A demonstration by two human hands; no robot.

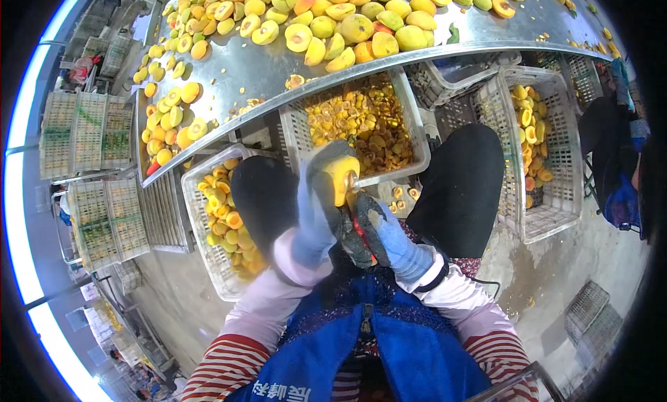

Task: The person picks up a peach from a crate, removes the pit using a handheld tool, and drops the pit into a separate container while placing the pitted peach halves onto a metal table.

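Gloved in grey and blue, my left hand (pixel 321 197) grips a yellow fruit half (pixel 342 177) with its cut face showing. My right hand (pixel 381 230), in a matching glove, is wrapped round a red-handled tool (pixel 359 228) whose metal tip touches the fruit's edge. Both hands are close together above my lap. Just beyond them a crate (pixel 420 134) holds fruit scraps and small cut pieces. On the metal table (pixel 271 79) ahead lie several whole and halved yellow-orange fruits (pixel 356 28).
A white crate of halved fruit (pixel 226 280) stands beside my left knee. Another fruit crate (pixel 552 225) is to the right, near a person's dark-clothed leg (pixel 603 145). Stacked crates (pixel 104 228) stand at far left. Fruit pieces lie on the floor between my knees.
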